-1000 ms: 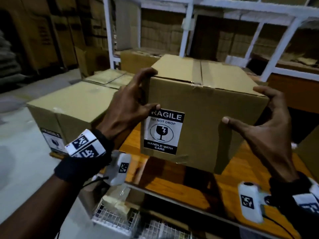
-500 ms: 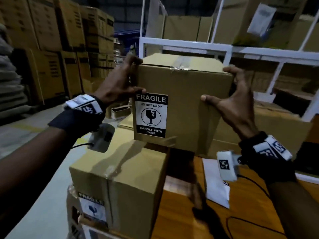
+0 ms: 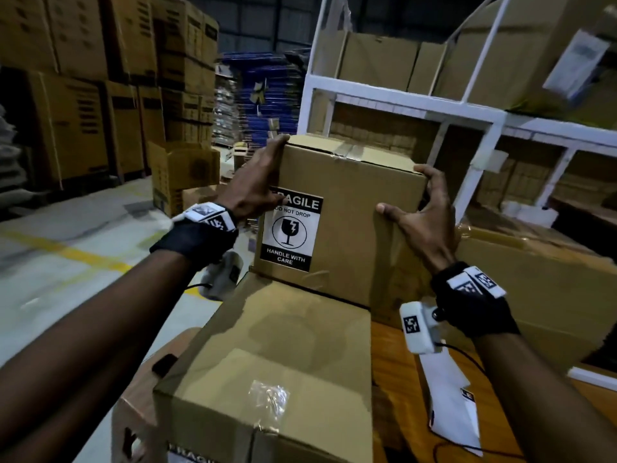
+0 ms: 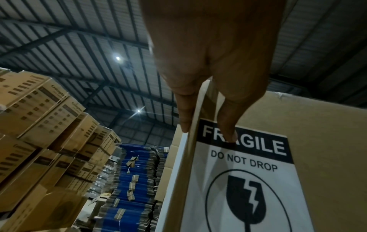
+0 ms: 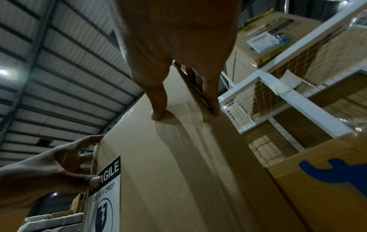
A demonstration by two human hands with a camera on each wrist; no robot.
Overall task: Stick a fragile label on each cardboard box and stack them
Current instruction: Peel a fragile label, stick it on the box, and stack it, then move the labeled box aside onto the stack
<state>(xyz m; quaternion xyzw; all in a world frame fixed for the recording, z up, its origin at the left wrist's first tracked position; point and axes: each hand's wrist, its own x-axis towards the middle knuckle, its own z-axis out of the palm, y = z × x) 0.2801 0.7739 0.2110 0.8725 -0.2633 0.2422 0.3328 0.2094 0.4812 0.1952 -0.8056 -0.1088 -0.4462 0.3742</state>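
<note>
I hold a taped cardboard box (image 3: 354, 235) between both hands. Its front bears a black-and-white FRAGILE label (image 3: 290, 233). My left hand (image 3: 257, 185) grips the upper left corner, with the thumb on the label's top (image 4: 244, 180) and the fingers round the side. My right hand (image 3: 420, 208) grips the upper right edge, thumb on the front (image 5: 168, 172). The box's bottom edge is at the far end of a second box (image 3: 283, 362), which shows a fragile label (image 3: 190, 457) low on its front. Whether the two touch is hidden.
A white label sheet (image 3: 450, 396) lies on the wooden table (image 3: 390, 379) to the right. A large carton (image 3: 534, 279) stands behind the right hand. A white shelf rack (image 3: 400, 98) holds more cartons. Stacked boxes (image 3: 100, 95) line the left, beyond open floor (image 3: 66, 262).
The held box has travelled left from over the table and come down onto or just above the far end of the lower box. Both hands kept their grip.
</note>
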